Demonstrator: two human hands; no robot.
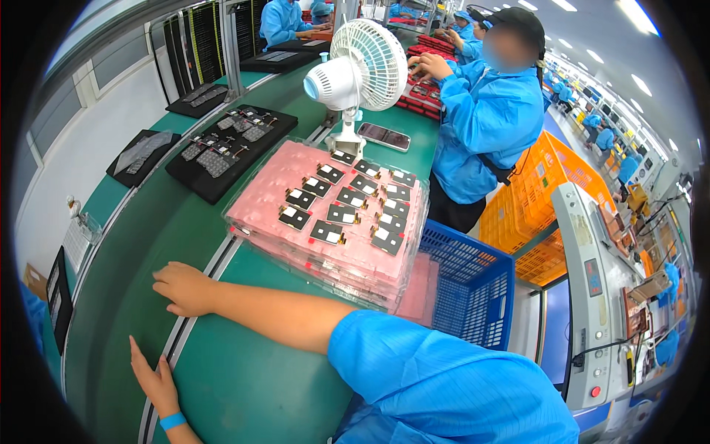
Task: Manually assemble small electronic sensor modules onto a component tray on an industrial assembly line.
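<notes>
A green workbench (pixel 244 385) is seen from above, with both of the person's bare hands laid on it. The right hand (pixel 185 287) is stretched far across to the left, the forearm lying almost level across the bench, a blue sleeve (pixel 436 377) covering the upper arm. Its fingers are loosely curled, knuckles up, and nothing is gripped; it rests beside the metal rail (pixel 194 314) that runs along the bench. The left hand (pixel 154 381) is placed lower down, palm flat on the green surface, fingers straight and together, pointing away from the person; nothing is held. A blue wristband (pixel 173 421) is worn at that wrist.

Nearest to the right hand, just up and to its right, a stack of pink trays (pixel 333 222) is set on the bench (small black rectangular parts (pixel 344 214) are laid out in rows on the top tray). Neither hand is touching the stack. Behind it a white desk fan (pixel 359 74) is stood, and a blue plastic crate (pixel 473 288) is placed to its right.
</notes>
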